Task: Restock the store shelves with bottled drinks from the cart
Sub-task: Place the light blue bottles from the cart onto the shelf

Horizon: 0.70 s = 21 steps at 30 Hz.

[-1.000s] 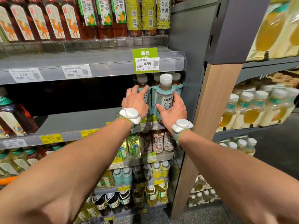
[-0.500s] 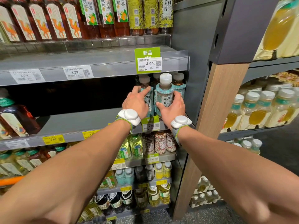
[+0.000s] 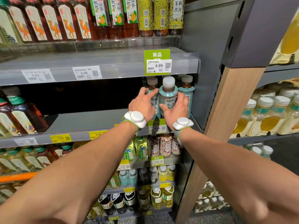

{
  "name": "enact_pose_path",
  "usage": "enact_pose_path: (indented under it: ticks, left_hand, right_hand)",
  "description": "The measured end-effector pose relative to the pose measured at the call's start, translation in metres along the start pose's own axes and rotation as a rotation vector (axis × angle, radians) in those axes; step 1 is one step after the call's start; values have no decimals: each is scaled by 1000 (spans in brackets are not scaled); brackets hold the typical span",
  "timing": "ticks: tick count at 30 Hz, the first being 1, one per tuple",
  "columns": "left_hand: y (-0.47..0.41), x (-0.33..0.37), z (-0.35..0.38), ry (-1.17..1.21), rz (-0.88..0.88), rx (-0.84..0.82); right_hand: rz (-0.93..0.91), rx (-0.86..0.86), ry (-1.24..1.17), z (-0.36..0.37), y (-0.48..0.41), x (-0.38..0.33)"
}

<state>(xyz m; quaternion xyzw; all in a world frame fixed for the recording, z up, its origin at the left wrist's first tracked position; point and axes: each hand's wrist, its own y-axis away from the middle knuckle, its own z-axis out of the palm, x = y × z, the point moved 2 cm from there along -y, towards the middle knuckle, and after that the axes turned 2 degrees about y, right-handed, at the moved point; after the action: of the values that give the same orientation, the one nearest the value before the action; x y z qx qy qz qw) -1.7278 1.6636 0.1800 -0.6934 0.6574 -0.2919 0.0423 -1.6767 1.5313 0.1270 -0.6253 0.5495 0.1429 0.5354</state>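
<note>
Head view. Gripping the front bottle (image 3: 168, 96) with the right hand (image 3: 177, 110): thumb on the face of the label, fingers curled round its right side. Curling the left hand (image 3: 142, 105) over the left bottle (image 3: 152, 90), fingertips on its shoulder. Upright on the grey shelf (image 3: 80, 122), at its right end, pressed side by side.

Teal patterned wrap with a pale panel of dark Chinese characters, brownish drink showing at the neck, tall white cap on the front bottle, duller grey-white caps on its neighbours.

Counted at the grip: three teal bottles plainly seen, with the right bottle (image 3: 186, 92) just right of the curled fingers; more caps behind, too hidden to count. Two white wrist devices (image 3: 135, 118), one just behind each hand. Three price tags on the lip above, the green tag (image 3: 157, 62) directly over the grip.

Close above the caps, the lip of the upper shelf. Just right of the right bottle, the grey side panel (image 3: 203, 70). Left of the grip, grey deck in view as far as the brown bottles (image 3: 24, 117) at the far end. Right beneath the wrists, the shelf's front edge. Far down-left of the grip, an orange bar (image 3: 16, 177).
</note>
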Motion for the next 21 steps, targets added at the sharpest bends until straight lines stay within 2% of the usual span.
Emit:
enact_pose_path:
  ticks: [9,21]
  left_hand:
    - [-2,-1,0,19,-24,-11]
    - [-4,-2,0,14,-16,-30]
  right_hand:
    - [43,6,167,2,5,5]
    - [50,14,254,2,-8,-2]
